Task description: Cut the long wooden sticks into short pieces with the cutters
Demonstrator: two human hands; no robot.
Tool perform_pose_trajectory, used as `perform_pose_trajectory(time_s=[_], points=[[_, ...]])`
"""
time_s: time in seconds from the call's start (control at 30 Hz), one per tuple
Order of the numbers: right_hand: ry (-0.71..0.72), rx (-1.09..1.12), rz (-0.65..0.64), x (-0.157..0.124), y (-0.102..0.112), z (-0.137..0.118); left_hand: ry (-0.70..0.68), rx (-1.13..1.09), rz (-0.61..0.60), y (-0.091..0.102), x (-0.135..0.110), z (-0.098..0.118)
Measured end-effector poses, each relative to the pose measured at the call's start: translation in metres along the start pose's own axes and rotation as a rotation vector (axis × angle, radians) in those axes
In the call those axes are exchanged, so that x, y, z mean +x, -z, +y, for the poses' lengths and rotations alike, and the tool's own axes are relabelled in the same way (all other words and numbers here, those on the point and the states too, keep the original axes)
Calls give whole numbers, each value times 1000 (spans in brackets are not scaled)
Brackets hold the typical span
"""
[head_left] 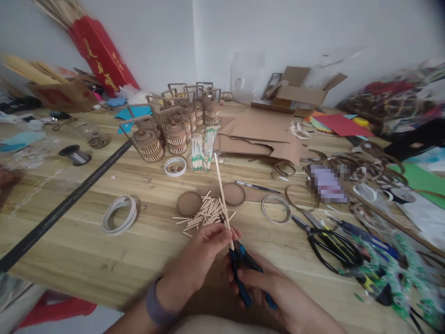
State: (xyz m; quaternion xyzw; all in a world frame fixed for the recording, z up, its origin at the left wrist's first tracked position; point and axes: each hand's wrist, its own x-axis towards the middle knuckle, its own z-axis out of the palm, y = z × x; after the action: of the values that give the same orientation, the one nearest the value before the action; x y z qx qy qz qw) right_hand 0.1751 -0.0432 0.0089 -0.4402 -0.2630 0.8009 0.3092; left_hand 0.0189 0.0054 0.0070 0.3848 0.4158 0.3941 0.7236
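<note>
Wooden stick (219, 174) is slanting upward over the near middle of the tabletop (83, 260), its lower part resting in the left hand (210, 243). Behind it, a heap of short sticks (201, 216) is lying loose between two shallow round trays (189, 204) with ridged rims, some pieces touching them. Farther back, a white tape ring (175, 175) is encircling two small brown beads. Lidded miniature baskets (176, 139) with square handles are standing grouped near the wall, their lids hiding the insides. On the left, a clear jar (84, 131) is holding a layer of small dark bits, a cardboard box (64, 99) is holding pale wooden slats (33, 72), and a tilted red box (100, 53) is holding a bundle of thin rods (62, 11). An open carton (302, 93) is standing at the back right, its contents hard to make out.

The left hand is reaching in from the lower left, a band (156, 304) circling its wrist, thumb and fingertips pinching the stick. The right hand (266, 280) is coming from the lower right, fingers wrapping around the slightly spread handles of blue pliers (235, 266); the left hand is partly hiding the pliers' head.
</note>
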Motion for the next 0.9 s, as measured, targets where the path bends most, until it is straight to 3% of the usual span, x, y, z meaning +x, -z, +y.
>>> perform_pose_trajectory(time_s=[0.13, 0.2, 0.3, 0.6, 0.9], points=[[84, -299, 48, -13, 16, -9, -54, 140, 28, 6, -2, 12], [112, -492, 75, -21, 25, -16, -15, 217, 19, 10, -3, 16], [42, -641, 77, -32, 33, -28, 82, 248, -63, 15, -5, 18], [-159, -634, 34, -37, 25, -41, 284, 170, -234, 13, -14, 10], [-163, -680, 15, -33, 11, -57, 278, 150, -337, 12, -16, 6]])
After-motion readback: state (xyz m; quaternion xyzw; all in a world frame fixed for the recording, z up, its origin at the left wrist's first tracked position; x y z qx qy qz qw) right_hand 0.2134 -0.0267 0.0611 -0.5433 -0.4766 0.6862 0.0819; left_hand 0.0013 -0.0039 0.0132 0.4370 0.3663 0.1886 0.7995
